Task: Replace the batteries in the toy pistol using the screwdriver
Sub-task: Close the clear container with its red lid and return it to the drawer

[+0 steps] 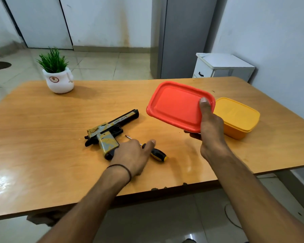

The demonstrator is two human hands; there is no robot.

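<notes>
Red lid (pixel 175 106) held tilted to the right of the toy pistol (pixel 111 128)

The pistol lies flat on the tabletop (pixel 42 137). The left hand (pixel 132 155) hovers at its grip, fingers loose and spread, thumb over the screwdriver (pixel 158 153) just right of the pistol. Further right, the right hand (pixel 211 130) pinches the lid, thumb on top; a yellow container (pixel 239 118) sits beyond.

Desk (pixel 42 128): wood-grain laminate, smooth, slight sheen, front edge chipped. Red lid (pixel 175 106), yellow box (pixel 239 118): smooth satin plastic. Toy pistol (pixel 109 130): matt plastic. Screwdriver (pixel 158 153): metal shaft, plastic handle. Floor tiles (pixel 98 67): glossy.
</notes>
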